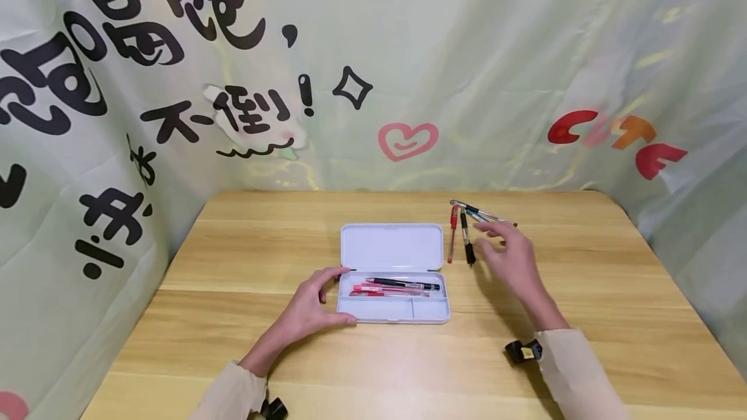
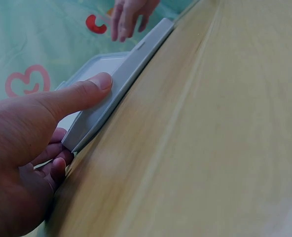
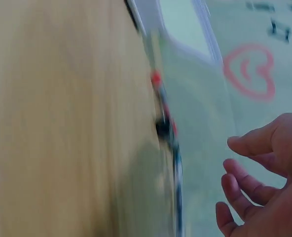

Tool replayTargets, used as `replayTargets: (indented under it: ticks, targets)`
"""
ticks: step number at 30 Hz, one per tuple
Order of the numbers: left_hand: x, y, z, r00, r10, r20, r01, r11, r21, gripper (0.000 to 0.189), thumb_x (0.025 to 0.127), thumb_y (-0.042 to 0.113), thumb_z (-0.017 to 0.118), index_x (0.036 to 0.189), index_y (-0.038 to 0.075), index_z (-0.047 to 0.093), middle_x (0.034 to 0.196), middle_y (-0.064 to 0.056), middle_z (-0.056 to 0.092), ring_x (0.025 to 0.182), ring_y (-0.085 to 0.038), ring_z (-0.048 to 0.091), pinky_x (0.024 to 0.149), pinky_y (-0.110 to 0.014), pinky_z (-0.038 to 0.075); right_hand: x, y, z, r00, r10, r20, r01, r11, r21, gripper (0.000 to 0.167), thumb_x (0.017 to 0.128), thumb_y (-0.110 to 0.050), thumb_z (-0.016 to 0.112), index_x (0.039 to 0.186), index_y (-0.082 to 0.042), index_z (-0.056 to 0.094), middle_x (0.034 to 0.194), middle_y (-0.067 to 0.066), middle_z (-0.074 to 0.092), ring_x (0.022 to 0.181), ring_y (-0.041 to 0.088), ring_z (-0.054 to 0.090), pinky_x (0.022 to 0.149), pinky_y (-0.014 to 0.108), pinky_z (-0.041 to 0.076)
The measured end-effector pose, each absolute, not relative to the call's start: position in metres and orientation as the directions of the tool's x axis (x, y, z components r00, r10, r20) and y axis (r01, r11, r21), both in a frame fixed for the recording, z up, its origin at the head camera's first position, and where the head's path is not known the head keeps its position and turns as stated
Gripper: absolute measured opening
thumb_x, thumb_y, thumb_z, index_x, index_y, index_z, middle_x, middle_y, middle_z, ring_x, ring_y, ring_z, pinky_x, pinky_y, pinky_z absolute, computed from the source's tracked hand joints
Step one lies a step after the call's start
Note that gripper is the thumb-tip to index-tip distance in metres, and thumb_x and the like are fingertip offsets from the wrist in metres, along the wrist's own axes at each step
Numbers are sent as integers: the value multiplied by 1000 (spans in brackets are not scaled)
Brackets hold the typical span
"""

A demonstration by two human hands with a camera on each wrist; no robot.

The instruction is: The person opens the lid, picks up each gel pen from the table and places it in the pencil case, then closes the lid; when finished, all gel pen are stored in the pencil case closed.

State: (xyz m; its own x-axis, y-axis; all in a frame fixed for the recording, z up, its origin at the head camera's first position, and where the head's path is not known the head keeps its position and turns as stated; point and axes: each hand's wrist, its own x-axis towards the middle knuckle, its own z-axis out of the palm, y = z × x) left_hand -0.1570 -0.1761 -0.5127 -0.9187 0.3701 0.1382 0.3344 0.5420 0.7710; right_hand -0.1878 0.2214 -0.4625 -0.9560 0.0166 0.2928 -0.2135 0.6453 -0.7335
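Bracing the pencil case (image 1: 379,310) at its left end, the left hand (image 1: 309,303) has its thumb on the front wall and its fingers round toward the hinge corner; the right hand (image 1: 513,261) hovers by the loose pens, thumb and fingers parted and loosely bent, holding nothing. Case sits mid-table, lid (image 1: 391,248) laid back, a few pens in the rear compartment. Main risk, my read: the loose pile. A silver pen (image 1: 484,211) crosses the top, with a red pen (image 1: 452,235) and a black pen (image 1: 467,238) pointing toward the person, so pinching one could drag or roll its neighbours, and the far edge of the table (image 1: 245,232) is near. Red pen is also just beside the lid; a sideways sweep could knock both. Squeezing too hard on the left could skew the case. View differences: head gives the case contents and pen layout, but the fingertips overlap the pile there, so contact is hard to judge; right wrist, though blurred, shows a bare gap between thumb and fingers. Left wrist shows the thumb pressed on the front wall and fingers tucked at the end, but none of the contents.
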Motion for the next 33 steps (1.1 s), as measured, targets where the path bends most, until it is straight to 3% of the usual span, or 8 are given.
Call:
replayTargets:
  ticks: [4,9,15,19,29,33]
  targets:
    - [-159,-177,-511,-917,373,145,343,545,766,90,64,42,98,142,20,59,122,-3,59,76,-16,46,65,-25,40,-196,258,-465,-964,153,217,-65,658,-750,34,97,-6,69,131,-1,66,131,26,58,121,45,54,92,58,49]
    - [-160,-178,-510,-911,382,153,354,537,766,90,65,42,98,143,18,59,123,-3,59,76,-17,46,65,-25,40,-200,285,-472,-964,216,158,31,678,-734,35,98,-9,68,131,1,66,125,28,61,115,43,56,85,46,45]
    - [-160,-179,-511,-914,378,149,347,534,771,90,65,44,97,143,19,59,124,-3,59,76,-16,45,65,-25,39,-206,296,-479,-970,191,149,32,712,-701,26,95,-8,72,119,3,71,101,20,70,87,25,61,65,26,45]
    - [-161,-179,-511,-912,380,154,351,529,773,90,65,44,98,143,19,59,124,-3,59,76,-16,45,65,-25,39,-207,297,-482,-970,170,174,9,742,-671,17,93,-7,73,108,1,76,90,14,73,77,17,60,60,23,44]
    - [-159,-177,-513,-913,379,151,347,526,777,90,66,43,97,143,20,59,125,-3,59,76,-17,45,65,-25,38,-201,293,-474,-975,171,144,23,718,-696,16,95,-8,72,109,0,78,94,16,74,77,16,62,57,24,47]
    - [-159,-177,-513,-911,380,160,354,522,776,89,66,43,97,142,19,59,124,-3,60,76,-17,46,65,-25,39,-197,284,-462,-978,146,148,-8,685,-729,21,96,-8,72,114,0,76,102,20,73,86,24,66,58,25,50]
